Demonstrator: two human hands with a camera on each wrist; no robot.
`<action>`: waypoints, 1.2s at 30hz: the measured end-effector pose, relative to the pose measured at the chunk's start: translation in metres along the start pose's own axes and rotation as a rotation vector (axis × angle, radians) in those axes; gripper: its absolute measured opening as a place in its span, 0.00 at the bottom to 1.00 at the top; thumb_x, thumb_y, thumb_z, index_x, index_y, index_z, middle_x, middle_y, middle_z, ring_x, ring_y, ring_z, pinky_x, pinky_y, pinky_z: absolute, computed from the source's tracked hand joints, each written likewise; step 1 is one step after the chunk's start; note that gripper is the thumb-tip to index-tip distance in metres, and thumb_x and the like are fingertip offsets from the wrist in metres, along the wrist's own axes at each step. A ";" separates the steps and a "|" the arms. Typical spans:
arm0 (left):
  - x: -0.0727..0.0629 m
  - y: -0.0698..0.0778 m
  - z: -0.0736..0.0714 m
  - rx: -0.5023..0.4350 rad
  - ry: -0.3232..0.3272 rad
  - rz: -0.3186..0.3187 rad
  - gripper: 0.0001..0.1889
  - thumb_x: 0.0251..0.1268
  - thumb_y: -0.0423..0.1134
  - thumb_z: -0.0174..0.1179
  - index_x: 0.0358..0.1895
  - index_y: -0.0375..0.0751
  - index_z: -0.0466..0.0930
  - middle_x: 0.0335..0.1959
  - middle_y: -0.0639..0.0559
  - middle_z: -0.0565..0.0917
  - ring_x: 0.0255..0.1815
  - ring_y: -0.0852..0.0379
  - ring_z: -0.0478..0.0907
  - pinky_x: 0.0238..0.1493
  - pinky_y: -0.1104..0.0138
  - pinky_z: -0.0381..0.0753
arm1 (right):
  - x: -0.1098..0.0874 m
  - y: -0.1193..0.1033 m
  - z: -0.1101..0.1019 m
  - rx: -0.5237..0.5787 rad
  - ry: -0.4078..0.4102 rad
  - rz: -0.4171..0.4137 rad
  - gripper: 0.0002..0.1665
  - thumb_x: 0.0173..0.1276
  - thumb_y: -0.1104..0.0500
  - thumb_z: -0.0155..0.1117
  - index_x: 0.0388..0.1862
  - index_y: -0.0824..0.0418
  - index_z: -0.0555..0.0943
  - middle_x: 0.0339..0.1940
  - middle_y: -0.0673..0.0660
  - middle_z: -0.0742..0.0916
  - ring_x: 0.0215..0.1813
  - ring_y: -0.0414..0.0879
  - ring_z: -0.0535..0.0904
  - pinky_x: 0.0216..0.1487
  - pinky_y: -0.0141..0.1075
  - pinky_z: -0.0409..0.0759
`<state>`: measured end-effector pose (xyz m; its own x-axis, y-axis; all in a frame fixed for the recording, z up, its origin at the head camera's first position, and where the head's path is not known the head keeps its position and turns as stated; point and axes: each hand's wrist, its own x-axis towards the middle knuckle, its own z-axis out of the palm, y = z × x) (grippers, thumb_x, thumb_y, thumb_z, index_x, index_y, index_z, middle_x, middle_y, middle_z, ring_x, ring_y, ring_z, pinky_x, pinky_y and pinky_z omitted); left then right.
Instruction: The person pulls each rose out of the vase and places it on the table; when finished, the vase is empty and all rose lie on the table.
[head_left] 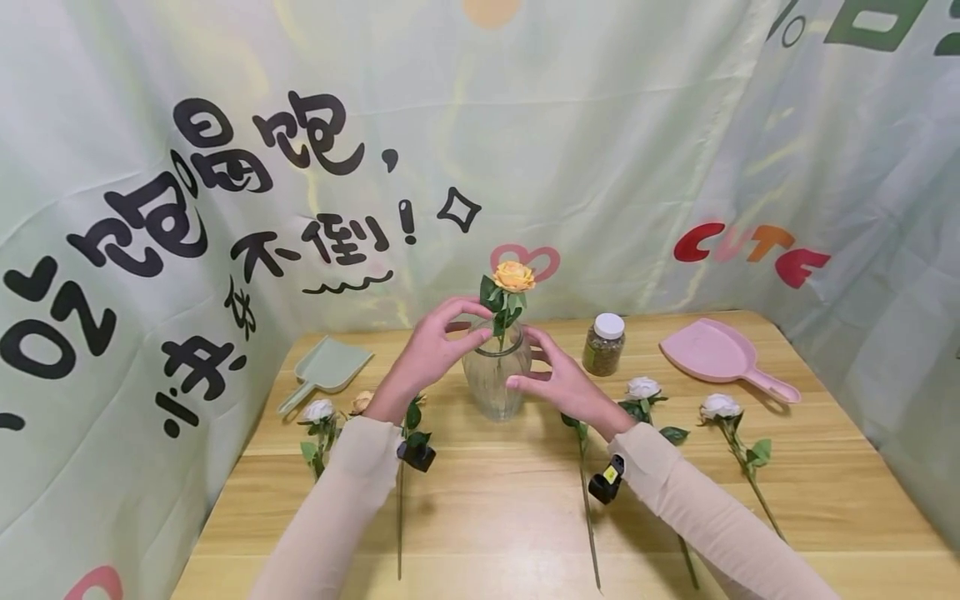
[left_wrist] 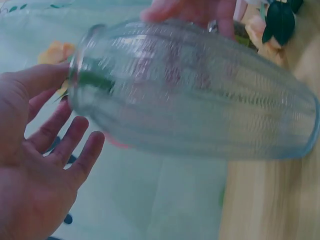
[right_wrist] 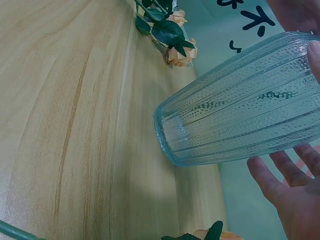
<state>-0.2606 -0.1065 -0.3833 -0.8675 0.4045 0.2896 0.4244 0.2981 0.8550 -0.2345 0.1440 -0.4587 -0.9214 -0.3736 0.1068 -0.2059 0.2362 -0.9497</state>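
A clear ribbed glass vase (head_left: 497,379) stands upright on the wooden table, with the stem of a yellow-orange artificial rose (head_left: 514,277) in its mouth. My left hand (head_left: 442,346) pinches the rose by its leafy stem just above the rim, thumb and forefinger close together; its other fingers spread beside the neck in the left wrist view, where the vase (left_wrist: 190,95) looks blurred. My right hand (head_left: 558,379) holds the vase at its right side, thumb in front and fingers around the back. Its fingers (right_wrist: 272,182) lie along the glass in the right wrist view.
White roses (head_left: 720,407) lie on the right, and a white rose (head_left: 318,411) with peach roses (head_left: 362,402) on the left. A green dustpan (head_left: 330,367), a white-capped jar (head_left: 603,346) and a pink dustpan (head_left: 708,350) line the back, before a printed curtain (head_left: 600,167).
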 end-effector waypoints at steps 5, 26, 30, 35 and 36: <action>0.007 0.003 0.014 0.064 -0.042 0.042 0.14 0.77 0.46 0.71 0.60 0.50 0.88 0.67 0.54 0.83 0.75 0.51 0.75 0.81 0.46 0.74 | 0.000 0.000 0.001 -0.001 0.003 -0.001 0.53 0.75 0.51 0.77 0.90 0.43 0.57 0.85 0.59 0.68 0.85 0.65 0.66 0.80 0.59 0.78; 0.012 0.014 0.026 0.074 0.118 0.085 0.12 0.80 0.40 0.67 0.61 0.48 0.87 0.63 0.50 0.88 0.66 0.49 0.84 0.72 0.49 0.84 | -0.002 0.000 0.000 0.013 0.001 0.010 0.53 0.75 0.50 0.77 0.90 0.42 0.57 0.87 0.59 0.66 0.86 0.64 0.65 0.79 0.59 0.78; 0.011 0.024 0.017 0.004 0.172 0.109 0.13 0.79 0.39 0.68 0.61 0.46 0.87 0.62 0.49 0.89 0.63 0.49 0.85 0.68 0.52 0.87 | -0.001 0.000 0.000 0.017 0.004 0.003 0.53 0.75 0.51 0.78 0.89 0.42 0.57 0.86 0.59 0.66 0.86 0.64 0.65 0.79 0.59 0.79; 0.009 0.040 0.002 -0.063 0.255 0.139 0.15 0.78 0.41 0.69 0.62 0.44 0.86 0.63 0.49 0.88 0.60 0.50 0.86 0.65 0.54 0.89 | -0.001 0.002 0.000 0.020 0.008 -0.007 0.53 0.74 0.52 0.78 0.89 0.42 0.58 0.86 0.59 0.67 0.85 0.64 0.66 0.78 0.59 0.79; 0.008 0.044 -0.002 -0.078 0.274 0.150 0.15 0.77 0.40 0.69 0.62 0.43 0.86 0.64 0.49 0.88 0.59 0.51 0.86 0.64 0.54 0.89 | -0.001 0.002 0.000 0.021 0.008 -0.007 0.53 0.74 0.52 0.78 0.89 0.42 0.58 0.86 0.59 0.67 0.85 0.64 0.66 0.78 0.59 0.79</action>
<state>-0.2499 -0.0919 -0.3426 -0.8386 0.1880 0.5113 0.5413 0.1815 0.8210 -0.2344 0.1446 -0.4610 -0.9226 -0.3680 0.1160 -0.2056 0.2144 -0.9549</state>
